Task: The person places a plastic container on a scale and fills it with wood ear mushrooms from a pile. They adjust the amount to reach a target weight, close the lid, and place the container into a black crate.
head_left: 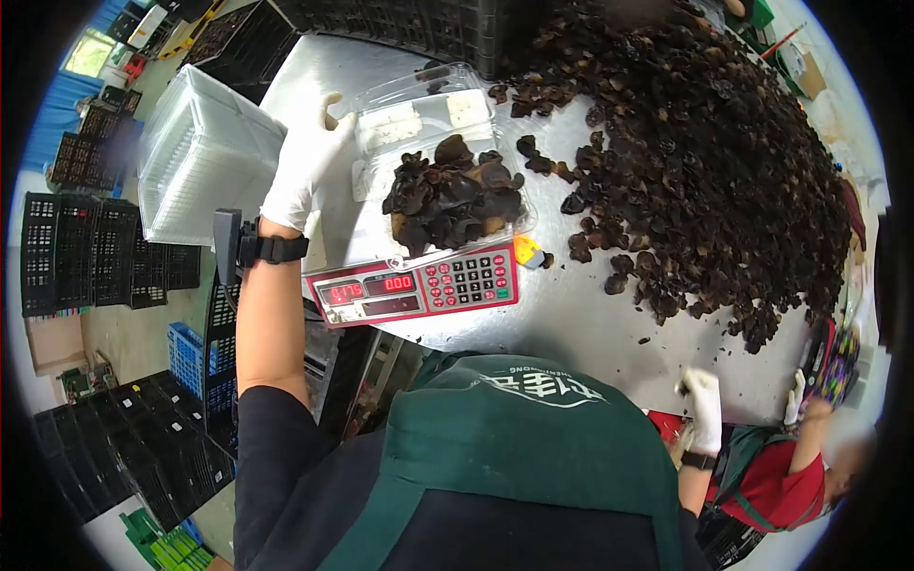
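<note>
The left hand [316,152] is spread beside the clear container [529,217], thumb apart from the fingers; the right hand [703,409] pinches a small dark piece [683,388]. The container sits on the scale [433,301] (display reading 0.175) — filling looks well along, lid [419,88] unclosed — while a large dark heap [705,181] remains unpacked.

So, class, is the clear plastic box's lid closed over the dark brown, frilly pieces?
No, the clear plastic lid is folded back beyond the dark brown, frilly pieces, leaving them uncovered.
</note>
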`<action>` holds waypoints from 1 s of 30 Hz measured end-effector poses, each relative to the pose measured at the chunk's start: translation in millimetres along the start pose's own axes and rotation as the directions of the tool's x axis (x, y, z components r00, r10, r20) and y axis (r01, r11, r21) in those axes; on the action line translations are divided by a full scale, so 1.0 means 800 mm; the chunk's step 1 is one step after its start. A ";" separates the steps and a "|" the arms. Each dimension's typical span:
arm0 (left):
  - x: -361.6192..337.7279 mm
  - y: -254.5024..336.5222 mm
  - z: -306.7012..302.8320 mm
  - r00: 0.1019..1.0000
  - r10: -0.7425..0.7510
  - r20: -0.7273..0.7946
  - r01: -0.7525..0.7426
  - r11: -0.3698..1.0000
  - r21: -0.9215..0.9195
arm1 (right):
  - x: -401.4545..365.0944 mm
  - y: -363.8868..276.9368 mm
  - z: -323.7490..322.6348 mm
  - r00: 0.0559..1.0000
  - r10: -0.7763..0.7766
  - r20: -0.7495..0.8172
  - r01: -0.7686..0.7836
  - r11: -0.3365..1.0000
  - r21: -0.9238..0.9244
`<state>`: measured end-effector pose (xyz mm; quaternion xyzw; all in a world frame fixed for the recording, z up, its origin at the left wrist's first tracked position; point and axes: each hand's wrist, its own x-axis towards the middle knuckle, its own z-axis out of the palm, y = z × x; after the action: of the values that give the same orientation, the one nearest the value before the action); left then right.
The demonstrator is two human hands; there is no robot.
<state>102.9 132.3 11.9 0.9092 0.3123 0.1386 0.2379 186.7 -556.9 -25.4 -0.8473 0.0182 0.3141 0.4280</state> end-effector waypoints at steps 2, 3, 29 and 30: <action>0.014 -0.027 0.029 0.981 0.153 -0.116 -0.139 0.983 0.119 | -0.036 0.050 -0.037 0.995 0.069 0.068 -0.045 0.952 -0.302; 0.025 -0.043 0.048 0.936 0.294 -0.194 -0.249 0.942 0.226 | -0.046 0.057 -0.037 0.997 -0.076 0.005 0.071 0.894 -0.443; -0.198 0.094 -0.003 0.899 0.436 0.027 -0.432 0.897 -0.095 | 0.071 -0.285 0.314 0.056 -0.996 0.068 0.997 0.052 -0.052; -0.203 0.095 0.002 0.888 0.459 0.015 -0.457 0.887 -0.064 | 0.068 -0.279 0.303 0.107 -0.994 -0.006 0.994 0.107 -0.006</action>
<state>16.9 -23.8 33.0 0.9519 0.0815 0.1862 0.2295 172.0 -224.2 -1.6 -0.6441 -0.5507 -0.0561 0.5279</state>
